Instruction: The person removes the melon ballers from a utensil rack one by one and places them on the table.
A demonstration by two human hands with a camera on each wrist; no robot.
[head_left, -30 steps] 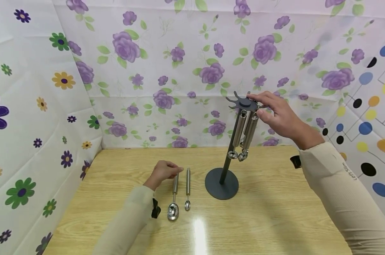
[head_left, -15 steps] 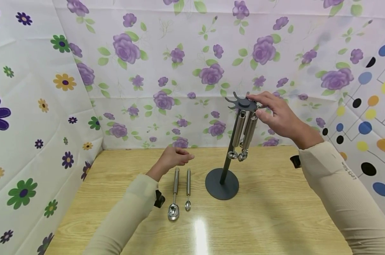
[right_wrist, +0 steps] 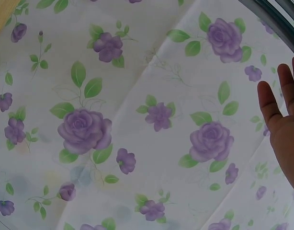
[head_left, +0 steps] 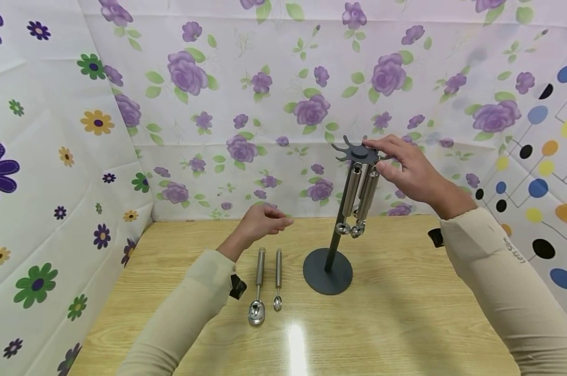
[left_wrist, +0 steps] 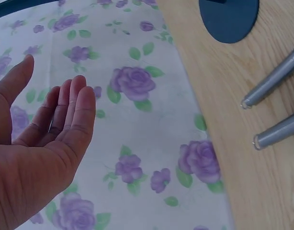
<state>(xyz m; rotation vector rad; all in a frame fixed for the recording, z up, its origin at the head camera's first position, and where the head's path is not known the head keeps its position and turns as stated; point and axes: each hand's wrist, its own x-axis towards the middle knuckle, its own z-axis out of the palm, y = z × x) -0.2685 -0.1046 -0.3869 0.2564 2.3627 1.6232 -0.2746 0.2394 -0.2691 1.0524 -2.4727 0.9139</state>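
Note:
My left hand point(head_left: 264, 223) hangs with nothing in it over the back of the table. In the left wrist view its palm and loosely bent fingers point(left_wrist: 80, 110) show, away from everything. Below it lie a large oval-headed scoop point(head_left: 257, 312) and, to its right, a slim small-bowled scoop point(head_left: 278, 303), handles pointing back. My right hand point(head_left: 408, 169) pinches the hooked top of the dark utensil stand point(head_left: 328, 271), thumb in front and index finger above. Several steel scoops point(head_left: 354, 196) hang there, bowls down. In the right wrist view that hand's fingers point(right_wrist: 269, 100) appear at the edge.
The wooden table point(head_left: 170, 292) ends at a floral cloth wall point(head_left: 246, 78) behind. Patterned cloths stand on the left point(head_left: 44, 183) and right point(head_left: 542, 156). The stand's round base rests on the table to the right of the loose scoops.
My left hand has let go of the large scoop's handle and moved up and slightly right, away from it. The right hand keeps its place at the stand's top.

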